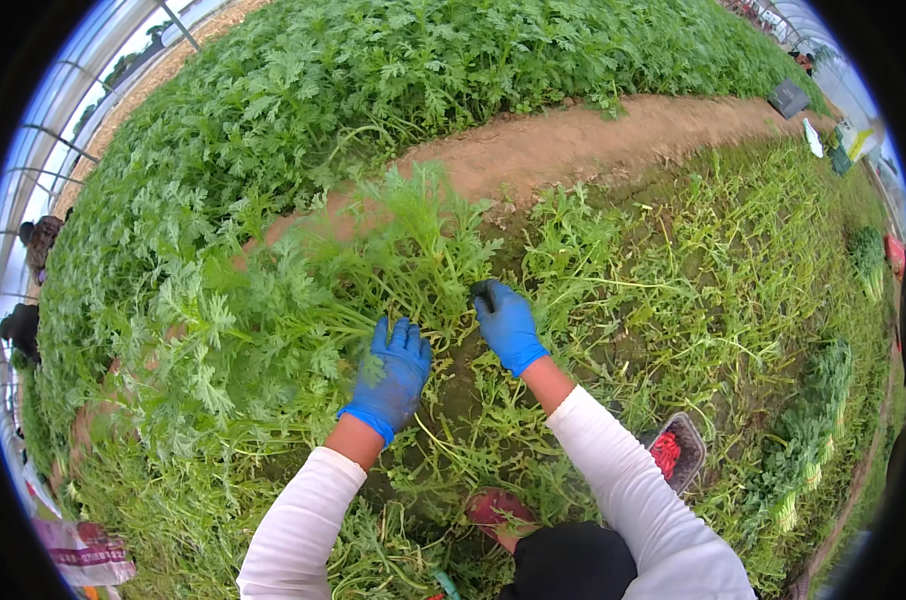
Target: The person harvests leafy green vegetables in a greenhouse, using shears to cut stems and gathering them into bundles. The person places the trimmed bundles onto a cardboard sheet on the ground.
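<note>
My left hand [393, 375], in a blue glove, lies at the base of leafy green stems [355, 322] that lean to the left. Its fingers point up the picture, and the leaves partly hide what they hold. My right hand [504, 322], gloved in blue with dark, soiled fingertips, is beside upright feathery green plants [430, 247]. Its fingers are curled; whether something is between them cannot be made out. Cut stems and loose leaves [618, 300] cover the soil to the right of both hands.
A dense leafy crop [333, 75] stands beyond a bare soil path [558, 142]. Near my right forearm is a plastic basket [689, 450] with red ties [665, 454]. Bundled greens [805, 435] lie at right. A printed bag [85, 555] is lower left. Other people [24, 330] are at the far left.
</note>
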A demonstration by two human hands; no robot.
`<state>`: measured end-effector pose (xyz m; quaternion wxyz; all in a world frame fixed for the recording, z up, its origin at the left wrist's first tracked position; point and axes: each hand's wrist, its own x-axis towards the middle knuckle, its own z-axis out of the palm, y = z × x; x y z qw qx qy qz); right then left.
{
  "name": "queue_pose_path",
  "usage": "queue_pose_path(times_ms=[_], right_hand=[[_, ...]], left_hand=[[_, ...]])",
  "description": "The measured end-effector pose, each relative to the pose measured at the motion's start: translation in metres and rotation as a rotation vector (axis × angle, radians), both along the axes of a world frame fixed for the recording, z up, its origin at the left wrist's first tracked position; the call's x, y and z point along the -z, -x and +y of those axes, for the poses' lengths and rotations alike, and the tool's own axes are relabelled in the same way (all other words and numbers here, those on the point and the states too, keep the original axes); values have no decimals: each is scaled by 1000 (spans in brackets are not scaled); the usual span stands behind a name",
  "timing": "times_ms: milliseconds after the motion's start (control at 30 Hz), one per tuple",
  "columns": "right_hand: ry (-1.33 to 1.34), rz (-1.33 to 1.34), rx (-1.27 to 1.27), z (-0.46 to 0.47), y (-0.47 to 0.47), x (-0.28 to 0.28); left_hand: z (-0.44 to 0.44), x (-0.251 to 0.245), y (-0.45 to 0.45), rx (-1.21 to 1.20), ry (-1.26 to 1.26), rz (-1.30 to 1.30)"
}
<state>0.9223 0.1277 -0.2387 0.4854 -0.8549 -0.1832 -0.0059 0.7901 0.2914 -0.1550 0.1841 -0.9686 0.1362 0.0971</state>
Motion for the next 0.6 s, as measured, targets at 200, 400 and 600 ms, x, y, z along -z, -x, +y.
queue_pose_path(times_ms=[200, 400, 600], right_hand=[[229, 305, -105, 50, -29, 66], [166, 544, 55, 46, -33, 94], [-48, 330, 150, 21, -22, 52]], left_hand=[[6, 10, 1, -142, -181, -19], [62, 7, 31, -253, -108, 66], [59, 16, 41, -244, -168, 55]])
